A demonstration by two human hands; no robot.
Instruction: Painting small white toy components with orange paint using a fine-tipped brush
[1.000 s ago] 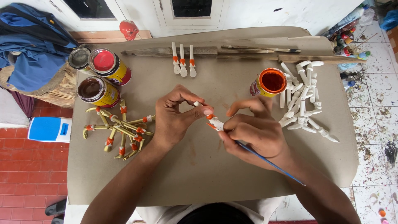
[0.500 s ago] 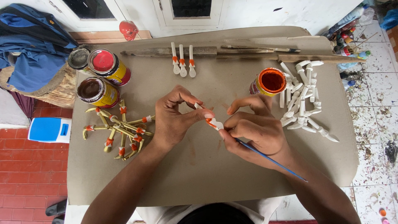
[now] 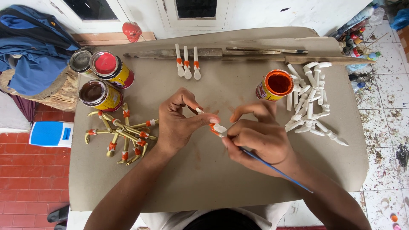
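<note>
Painting an orange band on a white spoon (image 3: 216,127) pinched in my left hand (image 3: 181,123), right hand (image 3: 260,138) gripping the brush (image 3: 277,170); three banded spoons (image 3: 187,64) upper centre, unpainted pile (image 3: 311,100) right remains.

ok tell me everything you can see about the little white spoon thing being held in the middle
The small white spoon-shaped wooden piece looks carved, with a thin handle and a rounded bowl end, plus an orange painted band near the bowl. It lies tilted, handle up-left, bowl down-right, above the brown cardboard sheet. The left hand pinches its handle; the right hand, gripping a thin blue-handled paintbrush, meets it at the orange band. The brush tip is hidden.
</note>
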